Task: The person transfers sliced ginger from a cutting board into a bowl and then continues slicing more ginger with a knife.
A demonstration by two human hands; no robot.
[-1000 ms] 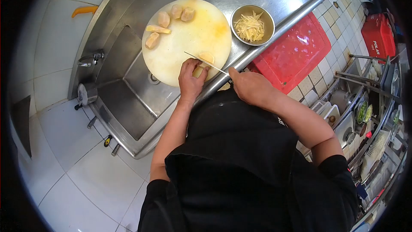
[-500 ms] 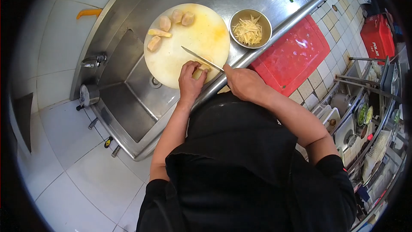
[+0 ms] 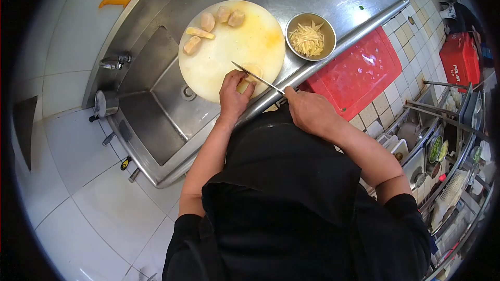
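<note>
A round pale cutting board [image 3: 229, 52] rests on the steel counter, partly over the sink. My left hand [image 3: 233, 96] presses a pale yellow vegetable piece [image 3: 249, 77] onto the board's near edge. My right hand [image 3: 308, 109] grips a knife [image 3: 258, 77], whose thin blade lies across that piece beside my left fingers. Several peeled chunks [image 3: 211, 25] lie at the board's far side. A small steel bowl [image 3: 311, 36] of thin yellow strips stands right of the board.
The steel sink [image 3: 151, 109] lies left of the board, with a tap [image 3: 112, 63] on the tiled wall. A red crate [image 3: 359, 70] sits below the counter edge on the right. Shelves with dishes and a red box [image 3: 458, 54] stand at far right.
The knife blade has shifted slightly toward my left fingers over the piece. The view has moved a little; both hands stay at the board's near edge.
</note>
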